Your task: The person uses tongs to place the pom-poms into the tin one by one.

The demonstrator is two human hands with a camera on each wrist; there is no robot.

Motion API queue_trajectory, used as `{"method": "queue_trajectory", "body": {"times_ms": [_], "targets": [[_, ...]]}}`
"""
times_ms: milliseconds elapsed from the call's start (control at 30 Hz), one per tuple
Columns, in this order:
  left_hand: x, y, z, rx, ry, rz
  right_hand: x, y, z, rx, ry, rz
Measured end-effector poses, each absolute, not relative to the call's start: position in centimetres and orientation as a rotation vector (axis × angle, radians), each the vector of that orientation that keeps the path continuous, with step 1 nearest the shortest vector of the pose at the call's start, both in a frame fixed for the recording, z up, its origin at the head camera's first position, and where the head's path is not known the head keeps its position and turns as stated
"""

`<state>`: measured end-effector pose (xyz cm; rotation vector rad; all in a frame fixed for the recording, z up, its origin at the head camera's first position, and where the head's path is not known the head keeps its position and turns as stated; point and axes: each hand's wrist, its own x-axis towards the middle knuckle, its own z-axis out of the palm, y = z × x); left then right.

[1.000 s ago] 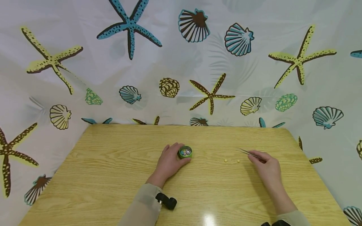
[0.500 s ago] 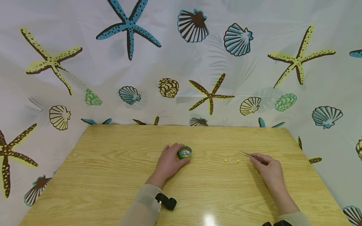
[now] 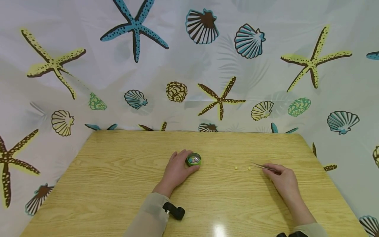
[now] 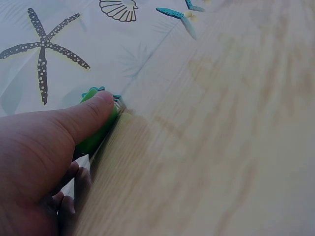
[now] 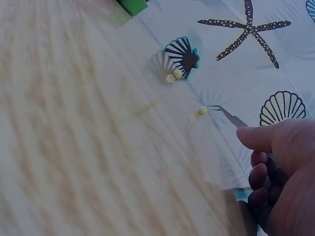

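My left hand [image 3: 176,169] grips a small round green tin [image 3: 193,164] on the table, thumb and fingers around its side. Several small colourful pieces [image 3: 193,160] lie inside it. In the left wrist view the thumb presses on the green wall [image 4: 93,140]. My right hand [image 3: 282,181] pinches metal tweezers [image 3: 263,167], which point left. Their tips are close to the nearer of two small yellow beads [image 3: 249,168]; the right wrist view has the parted tips of the tweezers [image 5: 224,112] right beside this bead [image 5: 203,110]. The other yellow bead [image 3: 236,168] lies further left.
The wooden table [image 3: 118,184] reaches back to a white curtain [image 3: 165,65] printed with starfish and shells, which also hangs at both sides. A black camera mount [image 3: 174,211] sits on the left wrist.
My right hand has shifted slightly right and towards me, and the tweezers' tips have come down to the level of the nearer bead. The left hand and green tin have stayed put.
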<state>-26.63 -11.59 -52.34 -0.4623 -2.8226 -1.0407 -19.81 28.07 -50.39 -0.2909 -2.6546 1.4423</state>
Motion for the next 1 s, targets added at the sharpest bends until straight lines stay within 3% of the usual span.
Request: {"method": "queue_trajectory", "body": {"times_ms": [1000], "targets": [[-26.56,-11.59,-52.26,-0.454,-2.834,-1.048,-19.55,28.72,-50.45,-0.224,-2.736,1.357]]}}
